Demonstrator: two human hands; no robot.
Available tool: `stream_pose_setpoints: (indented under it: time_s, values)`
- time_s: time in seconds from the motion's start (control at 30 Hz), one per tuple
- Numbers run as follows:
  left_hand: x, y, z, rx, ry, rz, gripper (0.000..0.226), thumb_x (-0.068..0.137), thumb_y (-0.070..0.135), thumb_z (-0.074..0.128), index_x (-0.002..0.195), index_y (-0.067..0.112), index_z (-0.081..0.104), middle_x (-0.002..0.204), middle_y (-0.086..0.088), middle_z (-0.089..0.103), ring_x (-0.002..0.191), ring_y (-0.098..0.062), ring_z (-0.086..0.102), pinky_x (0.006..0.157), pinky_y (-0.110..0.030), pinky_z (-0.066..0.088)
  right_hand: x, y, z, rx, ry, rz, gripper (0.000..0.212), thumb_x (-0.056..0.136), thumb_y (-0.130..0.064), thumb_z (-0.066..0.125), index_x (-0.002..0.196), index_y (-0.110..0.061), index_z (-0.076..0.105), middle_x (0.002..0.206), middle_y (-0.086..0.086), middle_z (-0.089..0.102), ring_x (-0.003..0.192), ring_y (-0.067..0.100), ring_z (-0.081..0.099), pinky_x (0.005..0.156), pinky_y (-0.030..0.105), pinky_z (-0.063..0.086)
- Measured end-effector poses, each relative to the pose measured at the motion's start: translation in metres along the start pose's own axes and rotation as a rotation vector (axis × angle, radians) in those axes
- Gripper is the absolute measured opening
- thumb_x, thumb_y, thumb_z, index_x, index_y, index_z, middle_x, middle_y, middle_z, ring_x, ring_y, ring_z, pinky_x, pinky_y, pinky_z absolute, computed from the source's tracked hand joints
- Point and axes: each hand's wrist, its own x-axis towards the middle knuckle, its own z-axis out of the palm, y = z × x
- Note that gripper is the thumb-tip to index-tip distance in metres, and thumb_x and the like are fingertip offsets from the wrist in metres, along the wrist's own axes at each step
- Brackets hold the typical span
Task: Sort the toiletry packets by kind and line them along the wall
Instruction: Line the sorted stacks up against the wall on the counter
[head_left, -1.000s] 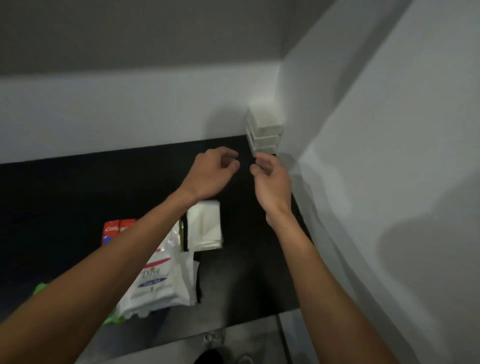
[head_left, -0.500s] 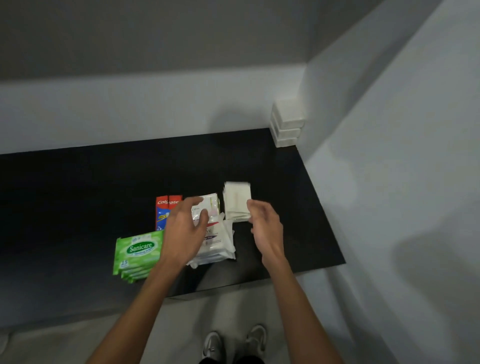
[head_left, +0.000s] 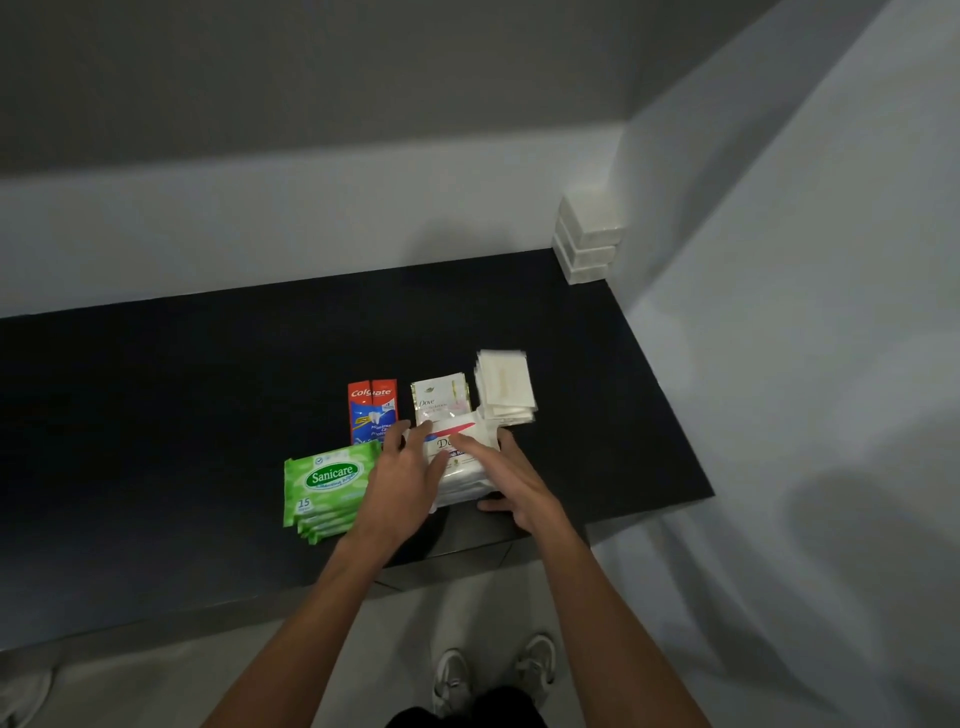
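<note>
Near the front edge of the black table (head_left: 182, 395) lies a stack of white Dove packets (head_left: 465, 480). My left hand (head_left: 400, 478) rests on its left side with spread, straight fingers. My right hand (head_left: 514, 478) holds its right side, fingers over the top and thumb at the near edge. Behind it lie small Dove sachets (head_left: 439, 402), red-and-blue Colgate sachets (head_left: 371, 410) and a pile of plain white flat packets (head_left: 506, 387). A stack of green Sanicare wipe packs (head_left: 327, 480) sits to the left. White boxes (head_left: 589, 239) are stacked in the far right corner against the wall.
Pale walls close the table at the back and on the right. The table's front edge runs just under my forearms. My shoes (head_left: 493, 670) show on the grey floor below.
Both hands drew back from the white boxes in the corner, came down to the front packets, and now lie on the Dove stack. The view widened.
</note>
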Motion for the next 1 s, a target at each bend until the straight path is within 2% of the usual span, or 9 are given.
stream_pose_setpoints:
  time_s: [0.1, 0.17, 0.37, 0.53, 0.6, 0.8, 0.93, 1.0]
  values:
    - [0.001, -0.004, 0.004, -0.049, -0.024, -0.001, 0.051, 0.107, 0.028, 0.060, 0.153, 0.011, 0.046, 0.162, -0.019, 0.031, 0.141, -0.041, 0.046, 0.112, -0.049, 0.048, 0.008, 0.003, 0.002, 0.086, -0.013, -0.006, 0.077, 0.070, -0.065, 0.089, 0.135, -0.039, 0.056, 0.118, -0.007, 0.078, 0.109, 0.018, 0.076, 0.095, 0.048, 0.064]
    - [0.002, -0.007, 0.009, -0.085, -0.037, 0.013, 0.048, 0.108, 0.025, 0.058, 0.150, 0.008, 0.045, 0.160, -0.021, 0.030, 0.142, -0.043, 0.044, 0.112, -0.050, 0.047, 0.009, 0.004, 0.003, 0.105, -0.002, -0.021, 0.076, 0.069, -0.063, 0.091, 0.133, -0.038, 0.058, 0.116, -0.007, 0.079, 0.107, 0.017, 0.077, 0.096, 0.048, 0.063]
    - [0.004, -0.002, 0.019, -0.163, -0.018, 0.046, 0.046, 0.110, 0.020, 0.052, 0.152, 0.007, 0.040, 0.162, -0.014, 0.025, 0.142, -0.034, 0.042, 0.109, -0.032, 0.039, 0.011, 0.010, 0.001, 0.156, 0.017, -0.058, 0.079, 0.067, -0.060, 0.094, 0.134, -0.037, 0.058, 0.114, -0.007, 0.080, 0.106, 0.018, 0.078, 0.096, 0.050, 0.063]
    - [0.004, 0.006, 0.036, -0.209, -0.051, 0.076, 0.050, 0.110, 0.028, 0.051, 0.156, 0.013, 0.037, 0.165, -0.011, 0.022, 0.147, -0.033, 0.040, 0.117, -0.044, 0.043, 0.004, 0.022, -0.022, 0.202, 0.075, -0.062, 0.076, 0.069, -0.055, 0.095, 0.132, -0.036, 0.058, 0.117, -0.004, 0.079, 0.105, 0.017, 0.078, 0.094, 0.048, 0.065]
    - [0.002, 0.019, 0.046, -0.219, -0.079, 0.092, 0.051, 0.111, 0.031, 0.049, 0.157, 0.017, 0.035, 0.168, -0.009, 0.019, 0.151, -0.031, 0.035, 0.120, -0.046, 0.040, 0.002, 0.029, -0.038, 0.220, 0.116, -0.058, 0.077, 0.069, -0.055, 0.095, 0.134, -0.034, 0.059, 0.117, -0.003, 0.079, 0.105, 0.018, 0.078, 0.094, 0.049, 0.065]
    - [0.005, 0.068, 0.085, -0.260, -0.151, 0.157, 0.053, 0.111, 0.037, 0.048, 0.160, 0.023, 0.033, 0.169, 0.001, 0.016, 0.147, -0.024, 0.040, 0.118, -0.046, 0.044, -0.016, 0.040, -0.099, 0.296, 0.242, -0.070, 0.069, 0.079, -0.045, 0.092, 0.137, -0.028, 0.058, 0.114, 0.001, 0.080, 0.097, 0.018, 0.080, 0.089, 0.046, 0.066]
    - [0.015, 0.107, 0.108, -0.265, -0.215, 0.205, 0.054, 0.111, 0.038, 0.048, 0.161, 0.025, 0.033, 0.172, 0.001, 0.012, 0.149, -0.024, 0.038, 0.121, -0.045, 0.041, -0.028, 0.041, -0.137, 0.361, 0.314, -0.078, 0.071, 0.083, -0.042, 0.090, 0.142, -0.024, 0.055, 0.117, 0.004, 0.079, 0.094, 0.018, 0.081, 0.072, 0.036, 0.066]
    - [0.020, 0.121, 0.116, -0.245, -0.245, 0.225, 0.055, 0.111, 0.039, 0.047, 0.163, 0.028, 0.032, 0.173, 0.004, 0.008, 0.151, -0.022, 0.036, 0.121, -0.044, 0.040, -0.031, 0.044, -0.150, 0.399, 0.354, -0.083, 0.073, 0.083, -0.041, 0.090, 0.143, -0.024, 0.053, 0.120, 0.005, 0.077, 0.094, 0.020, 0.081, 0.068, 0.034, 0.065]
